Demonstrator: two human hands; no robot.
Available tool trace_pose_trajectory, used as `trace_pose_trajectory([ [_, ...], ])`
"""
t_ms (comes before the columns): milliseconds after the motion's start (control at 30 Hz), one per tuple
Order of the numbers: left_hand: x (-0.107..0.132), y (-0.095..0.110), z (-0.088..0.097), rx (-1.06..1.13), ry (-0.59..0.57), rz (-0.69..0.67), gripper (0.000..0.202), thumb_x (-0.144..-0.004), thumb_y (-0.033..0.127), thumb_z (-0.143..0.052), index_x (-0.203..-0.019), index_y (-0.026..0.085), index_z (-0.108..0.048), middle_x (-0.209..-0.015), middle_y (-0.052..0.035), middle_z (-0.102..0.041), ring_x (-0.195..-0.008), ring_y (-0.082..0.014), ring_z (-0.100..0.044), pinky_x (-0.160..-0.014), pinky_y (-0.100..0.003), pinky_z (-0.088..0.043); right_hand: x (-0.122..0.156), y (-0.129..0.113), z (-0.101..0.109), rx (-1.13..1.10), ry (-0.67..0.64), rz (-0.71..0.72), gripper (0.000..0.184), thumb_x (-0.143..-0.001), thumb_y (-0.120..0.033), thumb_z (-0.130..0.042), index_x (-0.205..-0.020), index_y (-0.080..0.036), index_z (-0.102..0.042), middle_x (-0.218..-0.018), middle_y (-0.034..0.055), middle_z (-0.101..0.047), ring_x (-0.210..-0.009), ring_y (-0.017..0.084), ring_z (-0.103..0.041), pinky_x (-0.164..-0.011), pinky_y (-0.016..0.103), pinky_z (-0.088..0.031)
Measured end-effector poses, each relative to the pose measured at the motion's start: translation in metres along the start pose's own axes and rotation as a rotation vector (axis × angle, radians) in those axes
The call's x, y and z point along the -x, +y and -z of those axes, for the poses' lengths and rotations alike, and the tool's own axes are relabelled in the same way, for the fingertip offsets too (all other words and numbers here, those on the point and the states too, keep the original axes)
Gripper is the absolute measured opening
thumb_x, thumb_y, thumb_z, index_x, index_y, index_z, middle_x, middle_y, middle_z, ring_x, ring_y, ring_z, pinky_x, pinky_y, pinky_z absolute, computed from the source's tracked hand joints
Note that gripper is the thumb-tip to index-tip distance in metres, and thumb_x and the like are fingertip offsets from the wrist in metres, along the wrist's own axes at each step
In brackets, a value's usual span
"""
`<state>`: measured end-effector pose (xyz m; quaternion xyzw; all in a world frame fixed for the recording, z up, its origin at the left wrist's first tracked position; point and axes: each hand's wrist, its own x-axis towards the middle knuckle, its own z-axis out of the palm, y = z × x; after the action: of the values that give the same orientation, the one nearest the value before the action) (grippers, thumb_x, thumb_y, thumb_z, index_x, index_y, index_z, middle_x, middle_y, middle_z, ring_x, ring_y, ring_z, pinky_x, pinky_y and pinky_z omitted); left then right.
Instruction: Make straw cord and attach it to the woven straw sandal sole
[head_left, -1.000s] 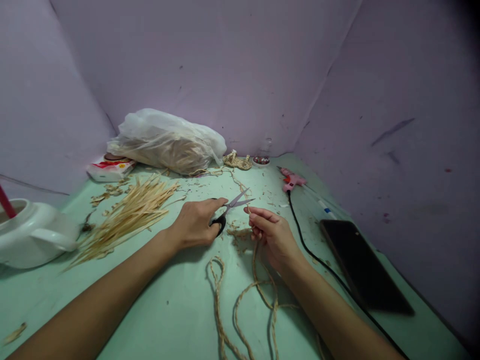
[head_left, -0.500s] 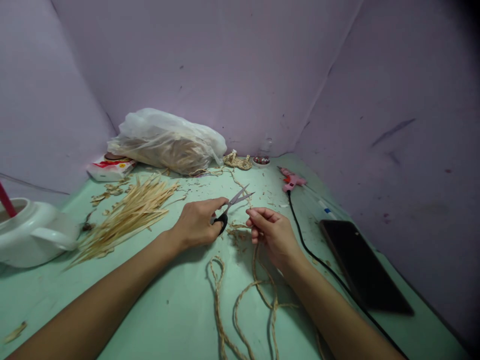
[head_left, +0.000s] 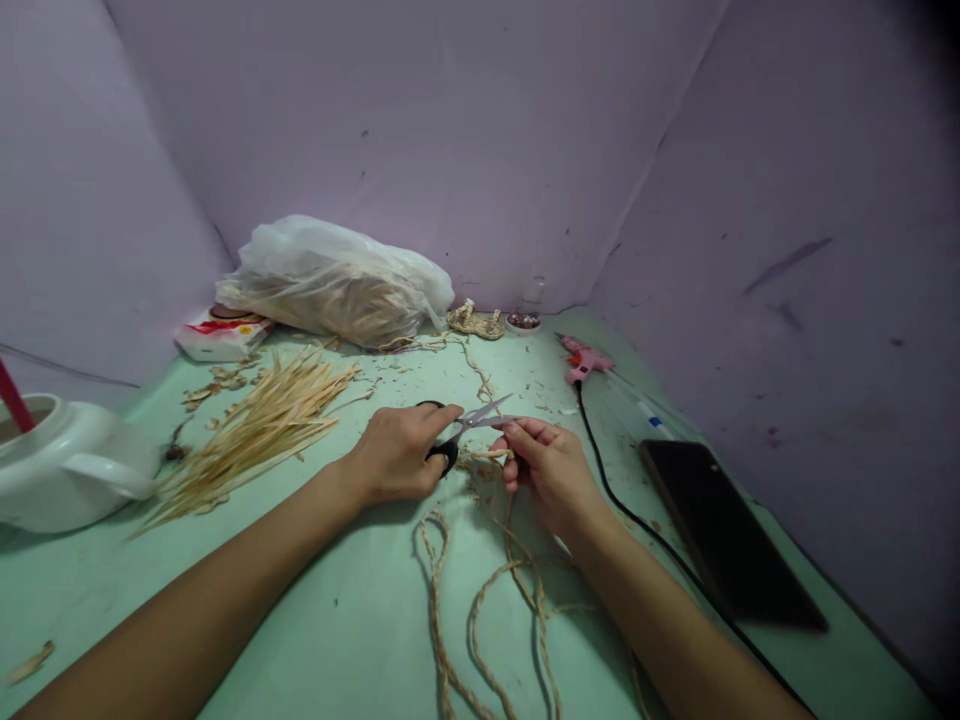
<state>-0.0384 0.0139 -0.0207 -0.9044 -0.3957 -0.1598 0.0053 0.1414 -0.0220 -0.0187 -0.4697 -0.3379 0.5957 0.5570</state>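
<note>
With my left hand (head_left: 401,450), I am gripping a pair of black-handled scissors (head_left: 471,422); the fingers are curling about the handles, and the blades are standing slightly parted, pointing toward the right hand. With my right hand (head_left: 546,465), I am pinching the twisted cord (head_left: 434,600) between thumb and fingertips, the other fingers folding in toward the palm. One blade is reaching the fingertips of that hand, but I am not managing to tell whether the cord is lying between the blades. The cord is trailing below the right hand and curving in loose loops over the near middle of the green table (head_left: 360,640).

To the left, a sheaf of pale straw strips (head_left: 259,435) is lying near a white pot (head_left: 82,465), from which a red stick (head_left: 13,400) is rising. Behind the strips, a small box (head_left: 221,342) is resting just beside a translucent plastic bag (head_left: 337,285). At the far edge, a woven piece (head_left: 475,321) is sitting beside a dish of beads (head_left: 523,322). To the right, a pink glue gun (head_left: 586,360) is trailing its black cable (head_left: 598,467) past a dark phone (head_left: 731,535).
</note>
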Motion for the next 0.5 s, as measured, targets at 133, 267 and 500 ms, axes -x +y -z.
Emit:
trace_pose_trajectory([
  [133,-0.0001,0.0016,-0.0006,-0.016,-0.019,-0.020,0.054,-0.070,0.020,-0.048,-0.124,0.019,-0.046,-0.100,-0.0070,-0.065,-0.087,-0.0229,-0.062,-0.068,-0.031,-0.047,0.0010,-0.0001,-0.0014,0.007,0.009,0.001,0.024,-0.057,-0.029,-0.071,-0.074,-0.014,-0.063,-0.053,-0.0014,-0.063,-0.031,0.006,-0.045,-0.030,0.017,-0.037],
  [267,0.0000,0.0016,-0.0018,-0.017,-0.016,-0.021,0.055,-0.070,0.019,-0.047,-0.125,0.018,-0.045,-0.099,-0.0073,-0.065,-0.086,-0.0231,-0.062,-0.068,-0.031,-0.047,0.0014,-0.0002,-0.0013,0.025,-0.001,0.010,0.024,-0.057,-0.032,-0.072,-0.070,-0.014,-0.063,-0.054,-0.0005,-0.063,-0.032,0.006,-0.046,-0.030,0.017,-0.038],
  [500,0.0024,0.0003,-0.0035,0.061,-0.012,-0.064,0.051,-0.071,0.014,-0.044,-0.121,0.016,-0.048,-0.091,-0.0056,-0.067,-0.079,-0.0206,-0.062,-0.065,-0.029,-0.046,0.0027,-0.0007,-0.0027,0.051,-0.017,0.025,0.025,-0.059,-0.035,-0.072,-0.063,-0.013,-0.062,-0.055,-0.0003,-0.063,-0.033,0.005,-0.047,-0.031,0.017,-0.040],
])
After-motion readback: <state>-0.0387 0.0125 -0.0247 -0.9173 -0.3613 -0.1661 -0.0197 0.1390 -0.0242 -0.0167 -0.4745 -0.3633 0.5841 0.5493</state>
